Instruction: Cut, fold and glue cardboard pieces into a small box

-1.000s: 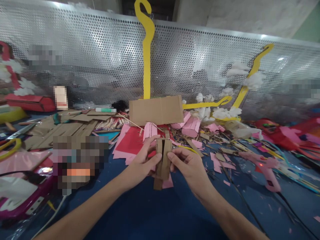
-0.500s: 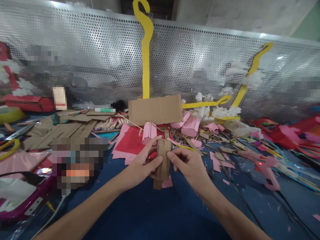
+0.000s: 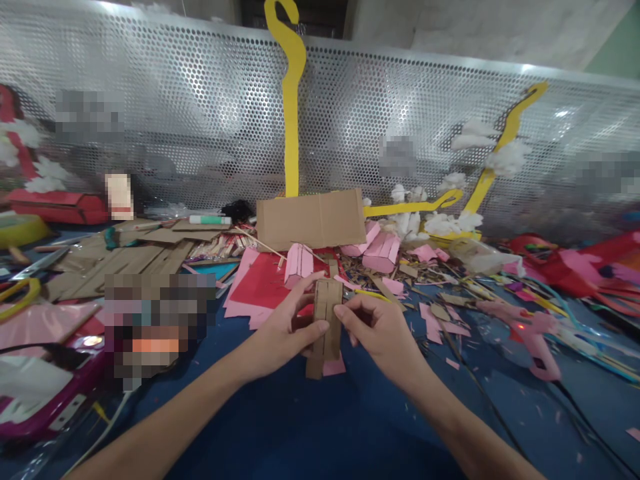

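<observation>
A small folded piece of brown cardboard (image 3: 328, 327) stands upright between my two hands. My left hand (image 3: 290, 327) grips its left side, thumb across the front and fingers around the far edge. On the right side my right hand (image 3: 373, 327) pinches the edge between thumb and forefinger; its other fingers are curled and partly hidden. A brown strip (image 3: 315, 369) and a bit of pink paper (image 3: 335, 364) show below the piece. Just behind my hands lie red paper (image 3: 255, 277) and a pink folded paper shape (image 3: 299, 263).
A cardboard panel (image 3: 310, 220) with a yellow hook shape (image 3: 291, 133) stands behind. On the right is a pink glue gun (image 3: 535, 333) with a lit red light. Cardboard sheets (image 3: 120, 267) lie left; a perforated metal screen (image 3: 200, 120) closes off the back.
My left thumb has slid slightly down and to the right on the cardboard piece. My right hand holds nearly the same place.
</observation>
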`<action>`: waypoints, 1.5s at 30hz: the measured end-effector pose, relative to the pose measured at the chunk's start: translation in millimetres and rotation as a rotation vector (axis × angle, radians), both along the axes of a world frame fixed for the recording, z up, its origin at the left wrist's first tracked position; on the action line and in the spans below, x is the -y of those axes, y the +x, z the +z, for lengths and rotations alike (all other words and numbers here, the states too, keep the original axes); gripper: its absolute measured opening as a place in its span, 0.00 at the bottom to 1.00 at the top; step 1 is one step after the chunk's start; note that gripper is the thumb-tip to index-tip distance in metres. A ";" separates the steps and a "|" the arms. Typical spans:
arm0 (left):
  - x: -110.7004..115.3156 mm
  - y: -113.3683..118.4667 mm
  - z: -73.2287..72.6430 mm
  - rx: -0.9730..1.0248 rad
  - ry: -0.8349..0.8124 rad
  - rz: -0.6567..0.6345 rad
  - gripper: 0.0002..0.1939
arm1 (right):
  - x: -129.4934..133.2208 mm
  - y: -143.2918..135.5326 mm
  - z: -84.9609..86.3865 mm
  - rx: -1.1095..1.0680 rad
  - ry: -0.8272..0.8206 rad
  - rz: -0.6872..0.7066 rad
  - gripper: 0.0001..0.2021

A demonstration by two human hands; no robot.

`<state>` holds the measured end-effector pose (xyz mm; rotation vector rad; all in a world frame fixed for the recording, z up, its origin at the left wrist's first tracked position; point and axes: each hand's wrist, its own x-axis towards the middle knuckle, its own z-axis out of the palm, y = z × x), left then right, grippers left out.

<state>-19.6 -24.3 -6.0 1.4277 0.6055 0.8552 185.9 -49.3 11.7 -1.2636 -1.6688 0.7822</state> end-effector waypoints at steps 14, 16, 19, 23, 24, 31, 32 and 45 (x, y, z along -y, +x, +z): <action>-1.6 0.7 2.6 0.016 -0.043 -0.017 0.38 | 1.3 -6.0 -5.4 -0.275 -0.095 0.071 0.14; -1.4 0.7 3.7 0.014 -0.055 -0.018 0.38 | -0.3 -4.1 -6.6 -0.286 -0.103 0.104 0.13; -0.6 0.5 3.8 -0.005 -0.043 -0.012 0.38 | -2.2 -2.4 -7.5 -0.300 -0.115 0.128 0.14; 0.3 0.5 4.3 -0.035 -0.020 -0.001 0.38 | -1.1 -4.7 -4.0 -0.313 -0.139 0.139 0.15; 0.4 0.6 4.7 -0.043 -0.015 0.007 0.38 | -0.3 -5.7 -2.7 -0.310 -0.142 0.136 0.16; -0.7 1.5 7.0 -0.012 -0.023 0.048 0.30 | 4.0 -8.4 -1.2 -0.282 -0.112 0.106 0.16; -0.6 1.5 7.1 -0.009 -0.026 0.041 0.29 | 4.2 -8.2 -1.6 -0.278 -0.101 0.103 0.16; 1.1 1.6 5.2 0.005 -0.070 -0.014 0.31 | 3.0 -6.6 -1.7 -0.272 -0.112 0.097 0.17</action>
